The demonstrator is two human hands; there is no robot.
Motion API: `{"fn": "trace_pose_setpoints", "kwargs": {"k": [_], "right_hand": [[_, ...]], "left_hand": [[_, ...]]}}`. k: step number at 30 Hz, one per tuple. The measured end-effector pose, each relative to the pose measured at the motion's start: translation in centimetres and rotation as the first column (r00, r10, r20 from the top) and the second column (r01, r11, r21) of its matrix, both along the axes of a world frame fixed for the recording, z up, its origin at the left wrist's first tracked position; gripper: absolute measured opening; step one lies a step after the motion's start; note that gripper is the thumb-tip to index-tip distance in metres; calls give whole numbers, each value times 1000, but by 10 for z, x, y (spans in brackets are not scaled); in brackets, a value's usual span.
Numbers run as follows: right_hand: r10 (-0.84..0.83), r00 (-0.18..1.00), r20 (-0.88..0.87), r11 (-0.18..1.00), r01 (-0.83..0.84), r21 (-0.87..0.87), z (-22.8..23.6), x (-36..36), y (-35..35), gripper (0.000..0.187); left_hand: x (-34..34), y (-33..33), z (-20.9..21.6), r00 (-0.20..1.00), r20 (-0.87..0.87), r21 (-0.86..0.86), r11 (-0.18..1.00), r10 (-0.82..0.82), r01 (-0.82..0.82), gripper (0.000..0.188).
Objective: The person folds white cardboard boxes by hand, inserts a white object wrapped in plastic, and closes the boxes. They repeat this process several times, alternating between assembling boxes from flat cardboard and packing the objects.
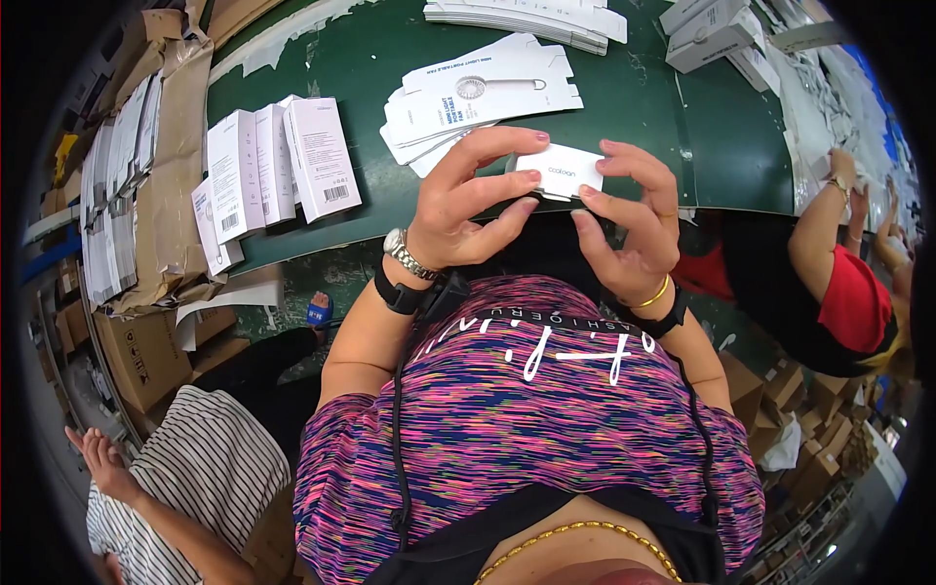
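Between my two hands is a small white carton (558, 174), held up over the table's near edge with one end facing me. My left hand (473, 200) grips its left side, thumb and fingertips pressed at the edge. On the opposite side, my right hand (639, 219) has its fingertips against the end panel and the right edge. The carton's length behind that end is mostly hidden. Just beyond my hands lies a fanned pile of flat white cartons (502, 93) printed with a handheld fan. Several formed white and pale pink cartons (322, 156) rest together on the left.
The green table (361, 58) also bears a stack of flat cartons (526, 21) at its far side and formed boxes (707, 34) far right. Packed flat cartons (122, 185) fill brown cardboard at left. Co-workers are at right (838, 283) and lower left (190, 468).
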State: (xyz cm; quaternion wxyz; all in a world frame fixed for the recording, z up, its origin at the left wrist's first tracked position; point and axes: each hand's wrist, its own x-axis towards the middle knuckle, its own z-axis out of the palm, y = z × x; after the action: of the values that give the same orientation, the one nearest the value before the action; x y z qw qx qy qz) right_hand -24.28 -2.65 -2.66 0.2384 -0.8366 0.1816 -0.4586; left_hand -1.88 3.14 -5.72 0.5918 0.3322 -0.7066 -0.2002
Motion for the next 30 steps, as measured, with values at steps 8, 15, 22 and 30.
{"fn": "trace_pose_setpoints", "kwargs": {"k": [8, 15, 22, 30], "right_hand": [[19, 982, 190, 953, -75, 293, -10, 19, 11, 22], [31, 986, 166, 950, -81, 303, -9, 26, 17, 20], [36, 979, 202, 931, -107, 350, -18, 26, 15, 32], [7, 966, 259, 932, -99, 347, -20, 26, 13, 25]], "left_hand": [[-9, 2, -2, 997, -54, 5, 998, 62, -62, 42], [-10, 2, -1, 993, -81, 8, 996, 88, -88, 43], [-3, -2, -5, 999, 13, -49, 998, 49, -49, 48], [-2, -1, -6, 990, 86, -76, 992, 109, -103, 50]]}}
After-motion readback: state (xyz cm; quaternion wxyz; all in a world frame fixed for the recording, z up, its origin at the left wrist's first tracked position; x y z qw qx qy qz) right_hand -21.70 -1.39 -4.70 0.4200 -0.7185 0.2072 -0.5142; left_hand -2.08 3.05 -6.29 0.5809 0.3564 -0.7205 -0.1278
